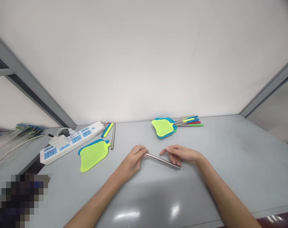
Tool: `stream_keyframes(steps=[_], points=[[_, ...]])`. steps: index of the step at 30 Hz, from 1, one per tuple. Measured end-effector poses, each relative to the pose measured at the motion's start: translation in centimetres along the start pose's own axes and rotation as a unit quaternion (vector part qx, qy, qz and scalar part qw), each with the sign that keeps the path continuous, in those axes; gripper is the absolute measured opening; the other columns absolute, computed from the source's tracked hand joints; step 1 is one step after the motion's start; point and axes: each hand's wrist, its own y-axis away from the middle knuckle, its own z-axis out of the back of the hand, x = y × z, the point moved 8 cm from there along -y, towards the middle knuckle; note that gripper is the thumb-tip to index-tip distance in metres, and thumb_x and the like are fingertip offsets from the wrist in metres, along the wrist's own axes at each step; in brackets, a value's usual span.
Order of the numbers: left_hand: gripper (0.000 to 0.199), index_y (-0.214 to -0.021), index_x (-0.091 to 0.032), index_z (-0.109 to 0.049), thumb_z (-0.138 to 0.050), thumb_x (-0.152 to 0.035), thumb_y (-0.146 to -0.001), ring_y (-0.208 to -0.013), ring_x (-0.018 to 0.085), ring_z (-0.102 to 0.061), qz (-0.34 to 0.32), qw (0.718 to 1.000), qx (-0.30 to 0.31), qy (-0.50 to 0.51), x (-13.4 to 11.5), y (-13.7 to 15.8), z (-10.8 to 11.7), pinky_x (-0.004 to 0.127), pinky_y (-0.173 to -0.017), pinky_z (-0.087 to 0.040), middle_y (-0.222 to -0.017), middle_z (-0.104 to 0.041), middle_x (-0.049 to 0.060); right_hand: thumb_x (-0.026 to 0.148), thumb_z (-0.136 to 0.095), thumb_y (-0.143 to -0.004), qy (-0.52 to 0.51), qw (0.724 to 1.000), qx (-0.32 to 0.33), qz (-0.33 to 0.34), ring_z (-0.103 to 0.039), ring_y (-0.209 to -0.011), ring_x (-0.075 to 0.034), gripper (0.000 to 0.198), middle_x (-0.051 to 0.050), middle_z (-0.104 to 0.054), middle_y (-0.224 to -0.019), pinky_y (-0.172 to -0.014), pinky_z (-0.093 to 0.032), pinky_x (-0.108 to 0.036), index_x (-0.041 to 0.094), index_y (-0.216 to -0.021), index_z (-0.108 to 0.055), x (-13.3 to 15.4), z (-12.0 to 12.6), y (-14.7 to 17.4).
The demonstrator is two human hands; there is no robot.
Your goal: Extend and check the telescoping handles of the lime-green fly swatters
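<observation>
Near the middle of the table (229, 164), between the front edge and the back edge, is a shiny metal tube (162, 161). It slants, with its thin end toward the left and its fat end closer to the front edge. The left hand (133, 158) has its thumb and fingers pinched together on the thin end. The right hand (181, 153) is by the fat end. Its pointing finger sticks out, apart from the others, and the others curl loosely; I cannot tell if they touch the tube.

The tube looks light, so one hand should be enough to lift it. It looks hard and stiff, not bendy, and it should not break easily. The metal is smooth and round, so it may slip or roll. The fat end looks like a good place for a firm hold, with the fingers wrapped around. The thin end is small, so a fingertip pinch suits it best.

Toward the left edge of the table lie a yellow-green swatter head (94, 155), two soft-looking grips (108, 130) and another metal rod (113, 136). A pile of swatters (164, 127) lies close to the back edge.
</observation>
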Motion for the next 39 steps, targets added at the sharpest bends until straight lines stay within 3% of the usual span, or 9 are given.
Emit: stream_keyframes(steps=[6,12,22,32,39], points=[[0.028,-0.099,-0.021,-0.050,-0.032,-0.007,-0.082,-0.092,0.014,-0.047,0.001,0.999,-0.021,-0.026,0.6,0.1,0.3,0.028,-0.079,-0.041,-0.096,-0.049,0.005,0.050,-0.046,-0.075,0.053,0.998,0.019,0.012,-0.024,-0.039,-0.004,0.044,0.008,-0.024,-0.047,-0.038,-0.025,-0.019,0.013,-0.092,-0.062,0.8,-0.4,0.3],[0.024,-0.096,-0.021,-0.051,-0.033,-0.010,-0.084,-0.091,0.015,-0.047,0.001,0.999,-0.038,-0.031,0.5,0.1,0.3,0.031,-0.080,-0.040,-0.094,-0.052,0.005,0.046,-0.054,-0.070,0.101,0.994,0.030,0.020,-0.029,-0.042,-0.004,0.037,0.005,-0.037,-0.052,-0.039,-0.023,-0.020,0.012,-0.078,-0.063,0.8,-0.6,0.3],[0.020,-0.097,-0.021,-0.052,-0.037,-0.016,-0.084,-0.089,0.014,-0.049,0.023,0.998,-0.049,-0.020,1.0,-0.1,0.4,0.030,-0.080,-0.040,-0.094,-0.053,0.004,0.041,-0.050,-0.075,-0.007,0.999,0.048,0.023,-0.038,-0.043,-0.005,0.031,0.002,-0.044,-0.056,-0.042,-0.033,-0.019,0.011,-0.070,-0.057,0.1,-0.3,-0.1],[0.019,-0.099,-0.021,-0.052,-0.043,-0.021,-0.082,-0.090,0.015,-0.050,0.018,0.998,-0.064,-0.015,0.6,0.0,0.9,0.031,-0.081,-0.039,-0.092,-0.057,0.003,0.040,-0.049,-0.076,-0.076,0.996,0.047,0.032,-0.022,-0.040,-0.004,0.033,0.006,-0.028,-0.050,-0.036,-0.030,-0.018,0.010,-0.070,-0.060,-0.6,0.3,-0.4],[0.018,-0.097,-0.022,-0.053,-0.043,-0.023,-0.083,-0.083,0.015,-0.052,0.019,0.998,-0.055,-0.026,0.9,0.0,1.1,0.031,-0.078,-0.040,-0.088,-0.060,0.002,0.038,-0.047,-0.077,-0.079,0.995,0.053,0.031,-0.020,-0.041,-0.005,0.031,0.006,-0.027,-0.050,-0.036,-0.029,-0.018,0.010,-0.070,-0.059,-0.7,0.3,-0.5]])
